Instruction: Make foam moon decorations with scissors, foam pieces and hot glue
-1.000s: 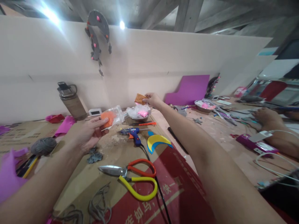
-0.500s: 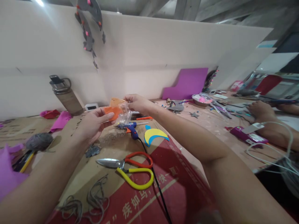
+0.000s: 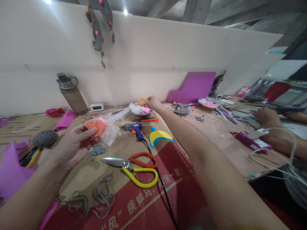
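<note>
My left hand (image 3: 78, 142) is closed on a bunched orange plastic packet (image 3: 92, 126), with a pink bit showing at its top. Crumpled clear plastic (image 3: 111, 131) spreads out from it to the right. Farther forward, my right hand (image 3: 153, 102) pinches a lighter orange piece (image 3: 142, 102) over a bowl (image 3: 137, 114) that holds white and pink material. Nearer me lie a blue glue gun (image 3: 136, 129), scissors (image 3: 128, 164) with one red and one yellow handle, and a yellow-and-blue crescent (image 3: 160, 138).
A bottle (image 3: 73, 97) leans by the wall beside a small white display (image 3: 96, 107). Grey yarn (image 3: 45, 139) sits at left, loose grey strands (image 3: 103, 198) in front. At right are a purple device (image 3: 251, 141), a white cable (image 3: 291, 150) and another person's hand (image 3: 267, 118).
My hands have moved apart. The left one has drawn back toward me with the orange packet; the right one has shifted right, and the bowl beneath it now shows.
</note>
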Demonstrator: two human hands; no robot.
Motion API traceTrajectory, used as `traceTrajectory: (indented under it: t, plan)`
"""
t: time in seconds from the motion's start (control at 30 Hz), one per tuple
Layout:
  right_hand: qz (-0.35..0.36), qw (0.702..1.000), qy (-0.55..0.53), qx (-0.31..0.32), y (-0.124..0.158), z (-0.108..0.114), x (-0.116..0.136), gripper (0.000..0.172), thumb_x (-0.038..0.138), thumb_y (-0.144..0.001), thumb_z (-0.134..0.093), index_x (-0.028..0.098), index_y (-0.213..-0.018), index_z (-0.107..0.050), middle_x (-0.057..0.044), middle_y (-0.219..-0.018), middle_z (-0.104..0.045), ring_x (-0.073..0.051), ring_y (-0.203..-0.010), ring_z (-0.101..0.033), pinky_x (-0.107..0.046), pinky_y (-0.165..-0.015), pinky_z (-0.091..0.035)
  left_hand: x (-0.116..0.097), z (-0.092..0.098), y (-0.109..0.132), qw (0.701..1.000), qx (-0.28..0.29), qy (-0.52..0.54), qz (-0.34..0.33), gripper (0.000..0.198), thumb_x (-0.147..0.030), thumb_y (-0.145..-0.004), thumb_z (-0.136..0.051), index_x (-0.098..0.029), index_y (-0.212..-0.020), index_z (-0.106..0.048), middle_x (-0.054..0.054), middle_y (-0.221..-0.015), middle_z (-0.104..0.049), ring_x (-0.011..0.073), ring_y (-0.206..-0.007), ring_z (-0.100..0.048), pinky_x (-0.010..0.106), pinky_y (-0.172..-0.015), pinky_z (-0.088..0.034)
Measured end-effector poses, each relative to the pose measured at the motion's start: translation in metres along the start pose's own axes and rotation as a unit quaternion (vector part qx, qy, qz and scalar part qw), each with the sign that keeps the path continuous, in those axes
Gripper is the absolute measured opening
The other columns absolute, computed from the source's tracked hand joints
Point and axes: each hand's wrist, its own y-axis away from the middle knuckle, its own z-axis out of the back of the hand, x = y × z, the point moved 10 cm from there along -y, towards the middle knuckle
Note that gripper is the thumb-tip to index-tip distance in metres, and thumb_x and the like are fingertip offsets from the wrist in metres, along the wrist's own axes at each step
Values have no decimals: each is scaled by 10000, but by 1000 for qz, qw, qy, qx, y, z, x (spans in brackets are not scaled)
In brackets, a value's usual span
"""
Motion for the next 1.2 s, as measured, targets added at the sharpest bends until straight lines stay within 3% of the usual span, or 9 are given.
traceTrajectory:
  t: [0.1, 0.17, 0.23, 0.33, 0.47, 0.57, 0.9, 1.07, 1.2]
  plan:
    - [26, 995, 74, -68, 16, 17, 1, 331, 224, -803, -660, 116, -1111, -604, -186, -1199, -590, -261, -1125, -541, -332, -901, -423, 2, 22, 6, 999, -39, 25, 3, 217, -72, -605, -795, -151, -776, -687, -6, -746, -674, 78, -608, -577, 146, -522, -514]
    - [93, 984, 132, -78, 37, 25, 11, 295, 240, -829, -611, 138, -1105, -629, -151, -1169, -615, -236, -1078, -554, -299, -874, -413, -1, 38, 8, 997, -71, 33, -9, 199, -59, -623, -769, -155, -777, -686, -13, -764, -679, 78, -623, -584, 139, -531, -518]
    - [155, 972, 176, 4, 61, 14, 15, 178, 226, -826, -586, 153, -952, -687, -91, -946, -684, -182, -871, -601, -247, -755, -413, -6, 50, 9, 995, -92, 32, -24, 198, -50, -637, -746, -158, -793, -688, -15, -807, -688, 81, -646, -592, 141, -542, -524]
    - [170, 942, 265, 115, 97, -5, 2, 119, 254, -787, -634, 174, -798, -722, -72, -787, -692, -181, -752, -606, -250, -669, -395, -13, 60, 12, 992, -112, 34, -41, 185, -32, -655, -718, -170, -772, -682, -23, -817, -691, 77, -653, -581, 138, -536, -517]
    - [154, 903, 364, 168, 115, -31, -20, 242, 341, -762, -690, 117, -843, -733, -153, -847, -705, -249, -789, -635, -290, -668, -422, -13, 59, 13, 993, -103, 38, -42, 183, -9, -659, -701, -175, -729, -670, -30, -735, -680, 74, -649, -575, 128, -534, -499]
    - [156, 895, 384, 167, 112, -43, -29, 279, 332, -769, -684, 86, -892, -729, -180, -885, -708, -279, -828, -647, -306, -703, -450, -9, 57, 13, 995, -89, 27, -39, 169, -15, -647, -711, -156, -733, -674, -18, -714, -675, 79, -640, -584, 130, -522, -492]
    - [142, 905, 381, 121, 115, -47, -44, 226, 185, -827, -539, 92, -924, -720, -196, -947, -709, -259, -857, -657, -291, -729, -459, 3, 54, 6, 998, -30, -34, -46, 181, -90, -642, -780, -134, -790, -684, -3, -744, -690, 72, -597, -587, 144, -526, -511]
    - [124, 925, 352, 73, 109, -33, -50, 244, 163, -819, -487, 124, -889, -718, -152, -903, -719, -226, -814, -654, -277, -705, -447, 0, 51, 9, 998, -33, -21, -50, 166, -40, -666, -735, -140, -785, -679, -12, -702, -673, 80, -595, -592, 147, -521, -508]
    - [72, 976, 203, 30, 102, -11, -64, 199, 155, -795, -514, 131, -824, -710, -131, -874, -717, -219, -848, -645, -265, -731, -458, -3, 50, 10, 998, -30, -20, -55, 143, -55, -681, -727, -142, -781, -673, -11, -721, -674, 72, -595, -579, 147, -520, -498]
